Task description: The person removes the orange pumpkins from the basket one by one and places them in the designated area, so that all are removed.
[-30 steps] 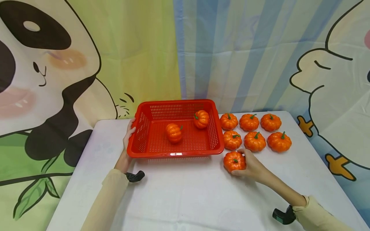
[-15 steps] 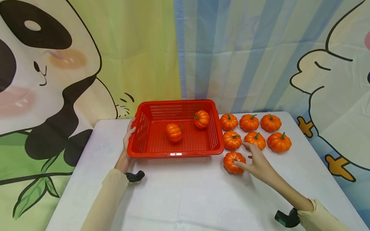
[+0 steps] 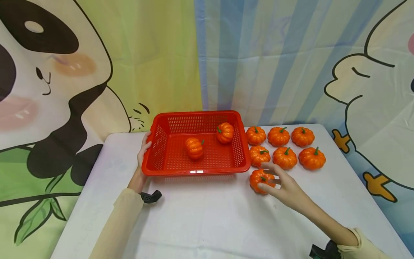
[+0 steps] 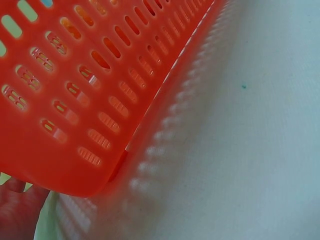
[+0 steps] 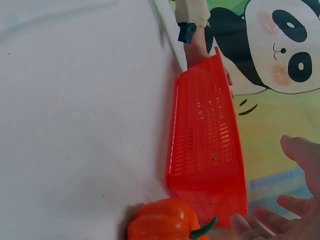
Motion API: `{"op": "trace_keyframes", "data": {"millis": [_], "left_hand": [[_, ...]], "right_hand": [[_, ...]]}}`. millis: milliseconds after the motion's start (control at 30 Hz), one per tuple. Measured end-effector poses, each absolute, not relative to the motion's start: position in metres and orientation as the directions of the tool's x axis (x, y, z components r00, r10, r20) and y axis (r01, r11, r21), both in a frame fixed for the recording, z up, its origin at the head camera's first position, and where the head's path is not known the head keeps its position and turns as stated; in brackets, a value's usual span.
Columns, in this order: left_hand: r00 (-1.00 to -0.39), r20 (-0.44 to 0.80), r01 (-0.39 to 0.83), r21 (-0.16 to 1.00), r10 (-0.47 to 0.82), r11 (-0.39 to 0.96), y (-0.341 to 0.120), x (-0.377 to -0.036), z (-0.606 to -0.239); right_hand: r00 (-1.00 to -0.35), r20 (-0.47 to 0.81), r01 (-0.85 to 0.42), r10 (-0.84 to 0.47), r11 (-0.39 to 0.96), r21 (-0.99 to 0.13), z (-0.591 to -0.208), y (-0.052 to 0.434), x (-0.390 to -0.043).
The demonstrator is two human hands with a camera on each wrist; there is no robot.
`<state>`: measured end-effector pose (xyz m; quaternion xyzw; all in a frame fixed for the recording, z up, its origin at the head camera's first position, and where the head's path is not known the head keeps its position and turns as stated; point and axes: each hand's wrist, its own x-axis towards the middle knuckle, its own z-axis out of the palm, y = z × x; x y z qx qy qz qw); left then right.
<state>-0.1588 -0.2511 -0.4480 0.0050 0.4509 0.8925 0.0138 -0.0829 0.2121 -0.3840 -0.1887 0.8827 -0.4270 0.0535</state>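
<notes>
A red plastic basket [image 3: 197, 171] with slotted walls stands at the back of the table, two small orange pumpkins inside, one in the middle [image 3: 194, 148] and one at the right [image 3: 225, 132]. My left hand [image 3: 141, 158] holds the basket's left side; in the left wrist view its fingers reach behind the rim. My right hand [image 3: 286, 187] is spread with nothing in it, just over a pumpkin [image 3: 258, 180] on the table by the basket's front right corner. In the right wrist view that pumpkin [image 5: 162, 220] shows below the spread fingers [image 5: 295, 207].
Several more pumpkins stand in two rows right of the basket, including a front one [image 3: 284, 158] and a back one [image 3: 302, 137]. The table [image 3: 200, 219] has a white cover. A printed curtain [image 3: 226, 54] hangs right behind it.
My right hand has let go of the pumpkin at the front, its fingers spreading as it draws back slightly. That pumpkin stays where it stood. The left hand keeps its place at the basket.
</notes>
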Motion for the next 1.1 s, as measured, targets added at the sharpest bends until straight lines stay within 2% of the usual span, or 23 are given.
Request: {"op": "trace_keyframes", "data": {"millis": [567,1100], "left_hand": [[-0.999,0.000,-0.020,0.813,0.034,-0.582,-0.251,-0.159,-0.448],[-0.999,0.015,-0.015,0.810,0.046,-0.586,-0.253,-0.158,-0.446]], "right_hand": [[-0.892,0.046,-0.307,-0.449,0.529,-0.791,-0.384,0.198,-0.080],[-0.760,0.025,-0.433,-0.649,0.477,-0.765,-0.349,0.124,-0.088]]}}
